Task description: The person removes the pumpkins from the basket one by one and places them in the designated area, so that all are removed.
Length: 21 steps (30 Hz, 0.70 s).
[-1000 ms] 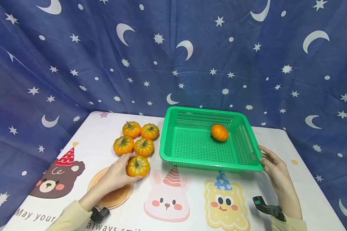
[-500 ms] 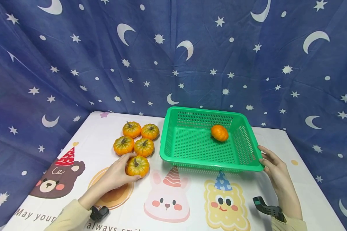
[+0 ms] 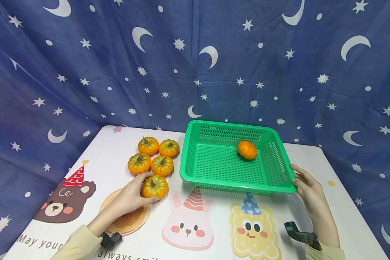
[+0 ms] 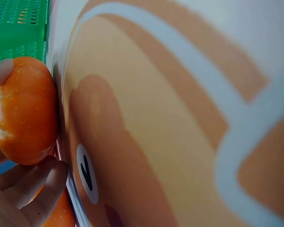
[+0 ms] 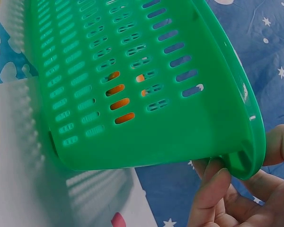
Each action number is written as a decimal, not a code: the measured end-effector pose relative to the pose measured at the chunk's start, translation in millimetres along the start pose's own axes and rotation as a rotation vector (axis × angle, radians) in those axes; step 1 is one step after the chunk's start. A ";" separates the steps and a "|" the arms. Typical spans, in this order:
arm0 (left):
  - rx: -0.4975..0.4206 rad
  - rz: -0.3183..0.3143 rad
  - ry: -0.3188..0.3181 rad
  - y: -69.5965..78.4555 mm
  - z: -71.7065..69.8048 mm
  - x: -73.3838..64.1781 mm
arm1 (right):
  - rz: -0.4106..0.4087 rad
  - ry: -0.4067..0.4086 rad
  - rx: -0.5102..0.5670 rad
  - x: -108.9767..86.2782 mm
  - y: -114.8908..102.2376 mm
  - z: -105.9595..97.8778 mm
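My left hand (image 3: 132,195) grips the nearest small orange-and-green pumpkin (image 3: 156,187) at the table's left, thumb on its near side and fingers on its far side. In the left wrist view that pumpkin (image 4: 27,113) sits low by the cloth, between thumb and fingers. Several more pumpkins (image 3: 139,164) cluster just beyond it. Right of them stands a green plastic basket (image 3: 234,186) with one orange pumpkin (image 3: 247,150) lying tipped inside. My right hand (image 3: 312,191) holds the basket's near right corner; in the right wrist view its fingers (image 5: 213,191) curl under the rim.
A white tablecloth (image 3: 217,216) printed with cartoon animals covers the table. Behind and beside it hangs a blue curtain (image 3: 169,72) with moons and stars. Each wrist wears a dark camera band, such as the right band (image 3: 300,234).
The pumpkin in my left hand has tilted slightly, its stem now leaning a little to the left. Both hands and the basket have stayed nearly still.
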<state>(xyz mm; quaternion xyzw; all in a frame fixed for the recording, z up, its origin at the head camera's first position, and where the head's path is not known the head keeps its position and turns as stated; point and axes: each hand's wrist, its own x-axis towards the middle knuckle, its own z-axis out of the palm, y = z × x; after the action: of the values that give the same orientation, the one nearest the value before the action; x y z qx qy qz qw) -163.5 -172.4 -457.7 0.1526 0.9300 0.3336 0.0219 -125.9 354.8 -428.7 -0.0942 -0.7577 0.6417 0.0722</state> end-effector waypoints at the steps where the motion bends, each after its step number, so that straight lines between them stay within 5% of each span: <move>1: -0.003 -0.001 0.000 -0.2 0.0 -0.3 | 0.005 0.005 -0.015 0.9 1.2 -0.4; 21: -0.010 -0.015 0.020 6.2 -12.0 -3.1 | 0.009 0.009 -0.005 1.0 0.7 -0.5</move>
<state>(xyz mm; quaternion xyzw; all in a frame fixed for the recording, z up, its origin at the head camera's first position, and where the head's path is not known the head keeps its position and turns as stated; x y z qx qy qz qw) -160.6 -176.2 -444.8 0.1424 0.9296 0.3396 0.0160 -126.8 355.7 -429.3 -0.1008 -0.7587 0.6395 0.0726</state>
